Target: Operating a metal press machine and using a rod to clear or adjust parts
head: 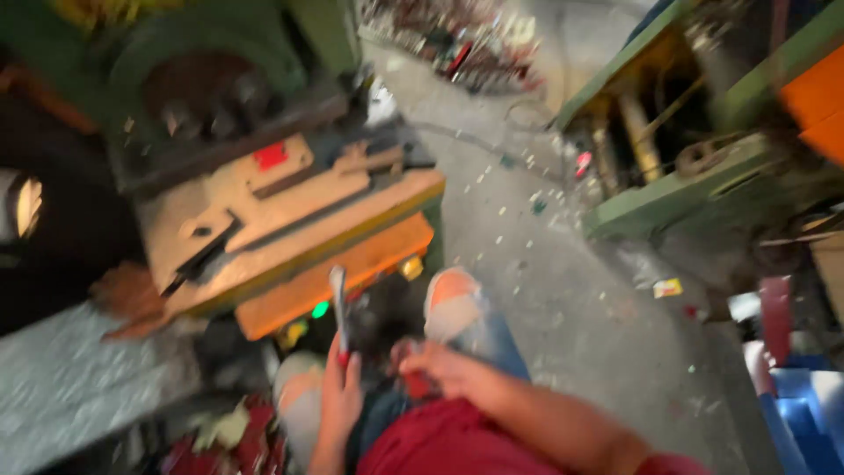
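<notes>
The picture is blurred. My left hand [340,387] grips a thin metal tool [338,303] with a red handle, its shaft pointing up toward the press. My right hand [440,368] rests over my lap near my knee, fingers curled around a small red object [417,385] that I cannot make out. In front of me stands a green press machine [220,79] with a worn orange-tan table [290,233] carrying metal die plates and a red button.
An orange panel [352,273] with green and yellow lights sits under the press table. A grey concrete floor [545,264] littered with small scraps runs to the right. Another green machine [686,176] stands at the right, blue bins [804,400] at the lower right.
</notes>
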